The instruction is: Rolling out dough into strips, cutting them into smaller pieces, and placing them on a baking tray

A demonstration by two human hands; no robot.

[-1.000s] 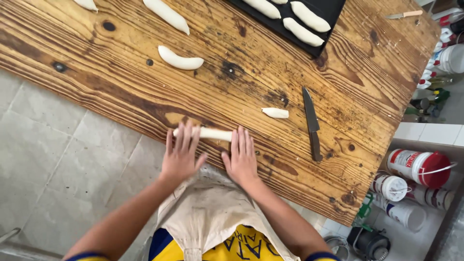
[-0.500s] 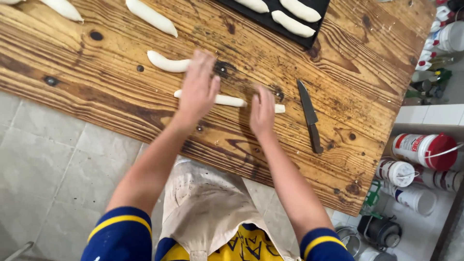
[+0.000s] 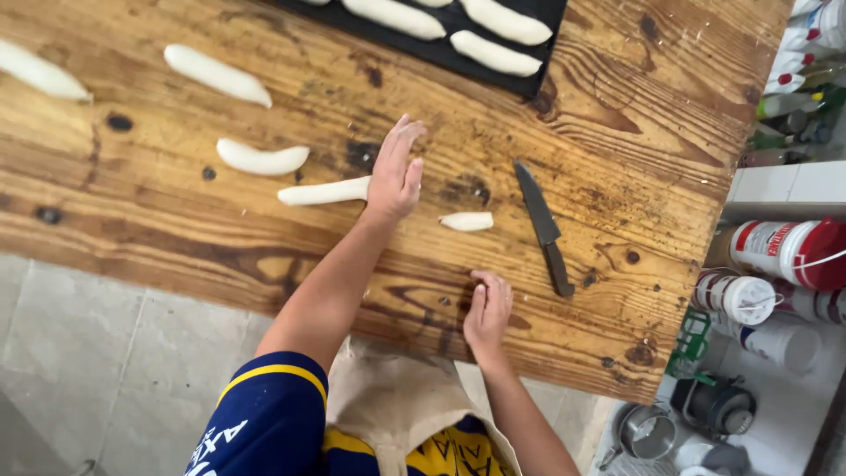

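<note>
My left hand (image 3: pixel 396 172) lies flat, fingers together, on the right end of a long thin roll of white dough (image 3: pixel 322 191) on the wooden table (image 3: pixel 617 150). My right hand (image 3: pixel 487 308) rests near the table's front edge with fingers loosely curled and nothing in it. A small stub of dough (image 3: pixel 467 221) lies between the two hands, just left of a dark knife (image 3: pixel 544 228). A short curved dough piece (image 3: pixel 262 159) sits just beyond the roll.
Two more dough logs (image 3: pixel 217 75) (image 3: pixel 40 72) lie at the far left. A black tray (image 3: pixel 529 79) at the top holds several shaped dough pieces. Bottles and canisters (image 3: pixel 784 251) stand on the floor to the right. Grey tiles (image 3: pixel 88 353) show below the table.
Both hands were rolling the dough away from me. Now the right hand has come off and drawn back to the near edge, while the left stays on the roll's right end.
</note>
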